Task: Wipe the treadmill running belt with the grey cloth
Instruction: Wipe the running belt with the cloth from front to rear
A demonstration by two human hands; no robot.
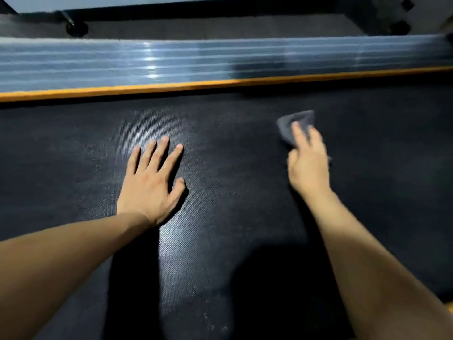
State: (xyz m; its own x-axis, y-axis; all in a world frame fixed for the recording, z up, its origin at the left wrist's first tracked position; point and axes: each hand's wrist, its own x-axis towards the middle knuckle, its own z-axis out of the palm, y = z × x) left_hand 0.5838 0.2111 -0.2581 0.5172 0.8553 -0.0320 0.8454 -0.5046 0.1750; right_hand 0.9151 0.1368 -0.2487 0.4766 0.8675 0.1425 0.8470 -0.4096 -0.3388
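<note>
a view from the head, looking down at a treadmill. the belt (220, 217) is black with a fine woven texture and fills most of the picture, with pale specks of dust scattered over it and a soft patch of light near the middle.

the left hand (149, 182) lies flat on the belt, palm down, a little left of centre. its fingers (157, 153) are straight and spread apart, the thumb held out to the side, and it holds nothing. the bare forearm comes in from the lower left edge.

the right hand (308, 165) is on the right side of the belt, further from the viewer than the left and well apart from it. it presses a small grey cloth (294, 123) against the belt. the fingers are bent down over the bunched cloth, which sticks out beyond the fingertips towards the far edge. the hand and cloth are blurred, so the exact grip is hard to make out. the bare right forearm comes in from the lower right corner.

along the far edge of the belt runs an orange stripe (171, 88), and just beyond it a ribbed silver side rail (98, 62) that reflects light. behind the rail lies dark flooring (220, 28).
</note>
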